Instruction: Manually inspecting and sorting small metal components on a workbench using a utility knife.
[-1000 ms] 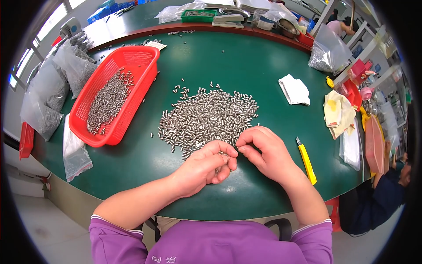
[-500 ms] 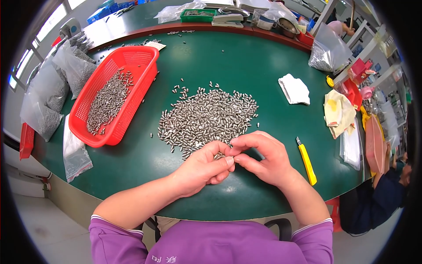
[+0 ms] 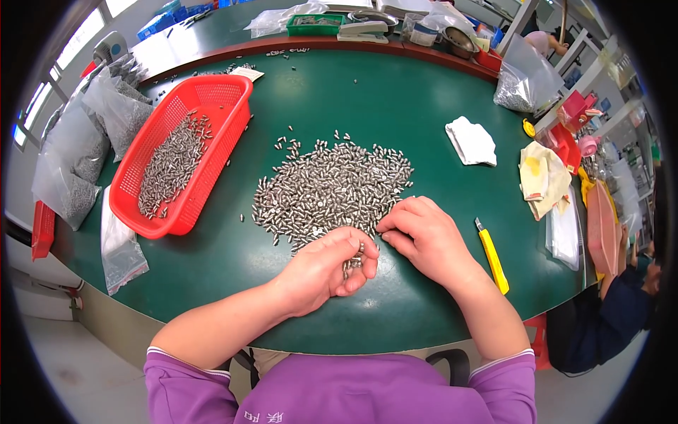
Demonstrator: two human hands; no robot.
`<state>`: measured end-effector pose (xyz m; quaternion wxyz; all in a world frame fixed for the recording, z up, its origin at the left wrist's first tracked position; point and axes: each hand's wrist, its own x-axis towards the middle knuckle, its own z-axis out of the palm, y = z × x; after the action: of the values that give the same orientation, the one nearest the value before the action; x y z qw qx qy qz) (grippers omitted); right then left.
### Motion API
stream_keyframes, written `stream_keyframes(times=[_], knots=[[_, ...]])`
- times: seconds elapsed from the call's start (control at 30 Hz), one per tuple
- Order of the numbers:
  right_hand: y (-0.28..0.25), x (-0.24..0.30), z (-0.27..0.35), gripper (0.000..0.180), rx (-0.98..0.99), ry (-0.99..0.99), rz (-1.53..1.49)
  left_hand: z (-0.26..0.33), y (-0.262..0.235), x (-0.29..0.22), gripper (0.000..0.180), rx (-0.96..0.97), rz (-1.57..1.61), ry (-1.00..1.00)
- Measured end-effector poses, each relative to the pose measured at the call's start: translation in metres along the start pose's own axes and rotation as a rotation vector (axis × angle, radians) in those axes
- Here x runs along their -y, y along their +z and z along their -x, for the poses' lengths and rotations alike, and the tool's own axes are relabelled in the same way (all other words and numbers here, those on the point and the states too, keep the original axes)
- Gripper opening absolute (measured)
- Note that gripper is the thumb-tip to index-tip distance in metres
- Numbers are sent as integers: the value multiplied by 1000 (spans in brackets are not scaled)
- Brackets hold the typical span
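A wide pile of small silver bullet-shaped metal pieces (image 3: 332, 185) lies in the middle of the green table. My left hand (image 3: 326, 270) is at the pile's near edge, its fingers curled around several of the metal pieces, some of which show between the fingers. To its right, my right hand (image 3: 424, 237) touches the pile's lower right edge, thumb and fingertips drawn together; whatever they hold is hidden. On the left, a red plastic basket (image 3: 220, 152) with perforated walls holds more of the same pieces.
A yellow utility knife (image 3: 492, 256) lies right of my right hand, beyond it a folded white cloth (image 3: 472, 142). Clear bags of metal pieces (image 3: 76, 191) line the left edge. A stained glove-like cloth (image 3: 544, 180) lies at the right edge. A raised ledge (image 3: 395, 48) borders the back.
My hands, fingertips together before, are now apart. The right hand has moved up and right to the pile's edge. The left hand has turned slightly, showing the pieces in its fingers.
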<state>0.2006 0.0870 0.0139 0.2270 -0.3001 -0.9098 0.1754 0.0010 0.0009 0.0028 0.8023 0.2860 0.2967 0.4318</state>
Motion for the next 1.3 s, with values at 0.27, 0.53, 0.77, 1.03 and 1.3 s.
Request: stream_keyframes(times=[0.27, 0.53, 0.77, 1.03, 1.3], knots=[[-4, 5, -1, 11, 77, 42, 13, -2, -1, 1, 18, -42, 62, 29], [-3, 11, -1, 8, 31, 62, -589, -2, 1, 1, 13, -52, 13, -6], [3, 10, 1, 11, 77, 159, -848, 0, 3, 0, 17, -16, -46, -7], [-1, 12, -3, 10, -64, 147, -518, -2, 1, 2, 11, -15, -27, 2], [3, -1, -1, 14, -80, 78, -54, -1, -2, 1, 19, -5, -2, -11]])
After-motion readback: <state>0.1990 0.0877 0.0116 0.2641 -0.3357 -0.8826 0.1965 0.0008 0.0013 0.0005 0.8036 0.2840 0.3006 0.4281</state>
